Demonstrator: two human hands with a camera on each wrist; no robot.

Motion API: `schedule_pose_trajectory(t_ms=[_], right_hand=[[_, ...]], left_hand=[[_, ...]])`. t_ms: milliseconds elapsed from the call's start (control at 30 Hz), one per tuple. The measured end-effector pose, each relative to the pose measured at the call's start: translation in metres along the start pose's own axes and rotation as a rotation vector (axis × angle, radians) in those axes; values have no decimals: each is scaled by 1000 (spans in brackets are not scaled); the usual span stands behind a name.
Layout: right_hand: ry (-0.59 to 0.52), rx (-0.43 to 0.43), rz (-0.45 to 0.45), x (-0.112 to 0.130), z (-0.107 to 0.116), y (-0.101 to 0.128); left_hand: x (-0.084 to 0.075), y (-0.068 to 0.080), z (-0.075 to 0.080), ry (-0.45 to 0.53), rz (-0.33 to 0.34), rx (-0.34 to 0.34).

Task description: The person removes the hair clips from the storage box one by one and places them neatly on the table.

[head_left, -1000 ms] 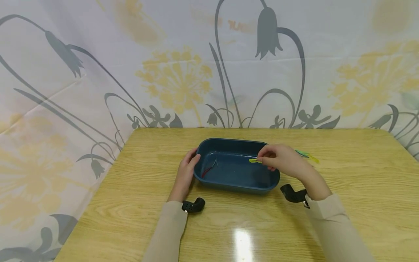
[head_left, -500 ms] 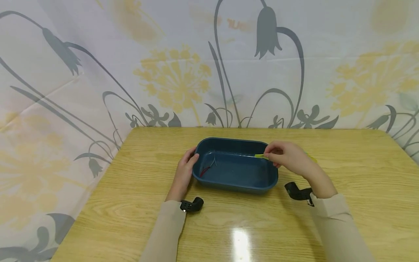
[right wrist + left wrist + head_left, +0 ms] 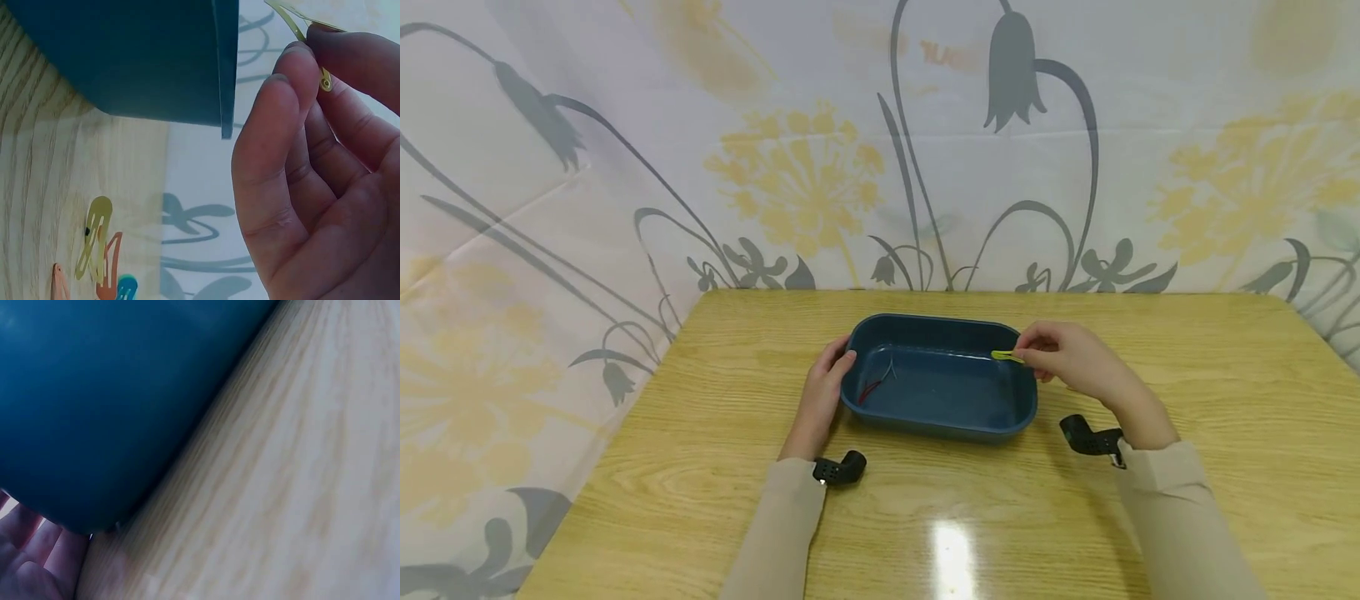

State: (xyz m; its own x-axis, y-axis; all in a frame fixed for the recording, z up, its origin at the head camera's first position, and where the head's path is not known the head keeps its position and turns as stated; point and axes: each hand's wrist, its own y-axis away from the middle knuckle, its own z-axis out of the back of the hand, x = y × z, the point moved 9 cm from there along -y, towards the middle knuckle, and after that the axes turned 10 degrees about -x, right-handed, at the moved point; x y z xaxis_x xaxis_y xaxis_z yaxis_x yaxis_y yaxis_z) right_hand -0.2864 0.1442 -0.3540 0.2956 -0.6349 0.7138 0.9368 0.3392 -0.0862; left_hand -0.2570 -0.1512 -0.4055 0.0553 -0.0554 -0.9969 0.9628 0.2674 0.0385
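My left hand grips the left end of a dark blue plastic box, its thumb at the rim. In the left wrist view, bent fingers lie against the box's outer wall. Above the box's right end, my right hand pinches a yellow snap hair clip between thumb and fingertips. The right wrist view shows this clip with its two arms spread apart. Inside the box, at the left, lie a thin red clip and a thin grey-blue clip.
Beyond the box, the right wrist view shows more snap clips on the wooden table: a yellow clip, orange clips and a blue clip. My right hand hides them in the head view. A flowered cloth hangs behind the table.
My right hand has shifted a little to the right with the yellow clip, toward the box's right rim, covering the clips on the table. My left hand keeps its place on the box.
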Motion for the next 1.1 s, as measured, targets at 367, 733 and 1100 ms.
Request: schedule_pose_trajectory(t_ms=[367,733,1100], right_hand=[[-48,-27,-9,-11,12,1],[-40,-32,-90,-28,23,6],[-72,-51,-95,-39,28,7]], left_hand=[[0,1,1,-1,-5,2],[-1,1,0,-3,-3,8],[-1,1,0,7,-5,7]])
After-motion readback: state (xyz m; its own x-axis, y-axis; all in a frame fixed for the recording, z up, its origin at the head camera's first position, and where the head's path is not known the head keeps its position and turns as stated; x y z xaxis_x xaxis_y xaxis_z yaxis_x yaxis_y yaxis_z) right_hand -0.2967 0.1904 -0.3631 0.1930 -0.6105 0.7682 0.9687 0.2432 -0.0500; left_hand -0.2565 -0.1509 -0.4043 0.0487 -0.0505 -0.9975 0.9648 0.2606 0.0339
